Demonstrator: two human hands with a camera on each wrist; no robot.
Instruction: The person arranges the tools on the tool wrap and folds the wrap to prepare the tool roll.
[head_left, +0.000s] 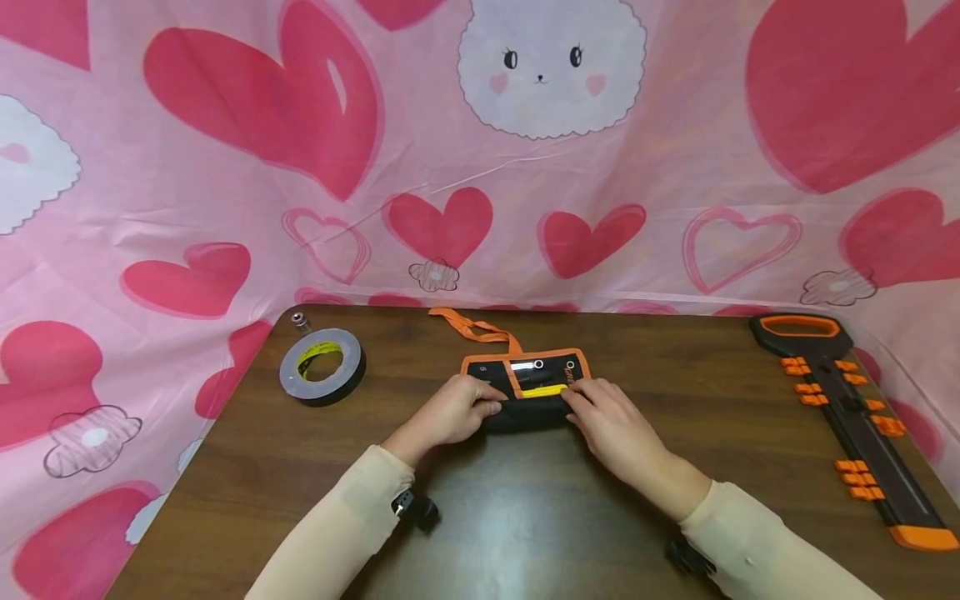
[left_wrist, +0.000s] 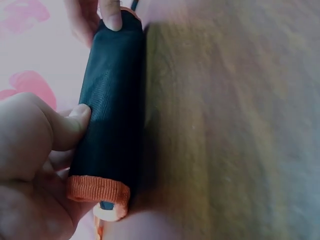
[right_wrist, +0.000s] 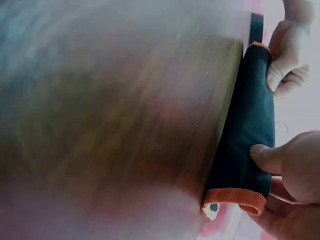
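Two hands grip a black pouch (head_left: 525,400) with orange trim, partly rolled, at the middle of the brown surface (head_left: 525,517). The left hand (head_left: 450,412) pinches its left end, the right hand (head_left: 611,425) its right end. A tape roll (head_left: 321,365) lies well apart to the left.

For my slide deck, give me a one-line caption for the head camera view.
Both hands, left hand and right hand, roll up a black-and-orange tool pouch on a wooden table.

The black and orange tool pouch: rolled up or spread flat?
Partly rolled: both hands grip the pouch; its near part forms a cylinder, the far part lies flat.
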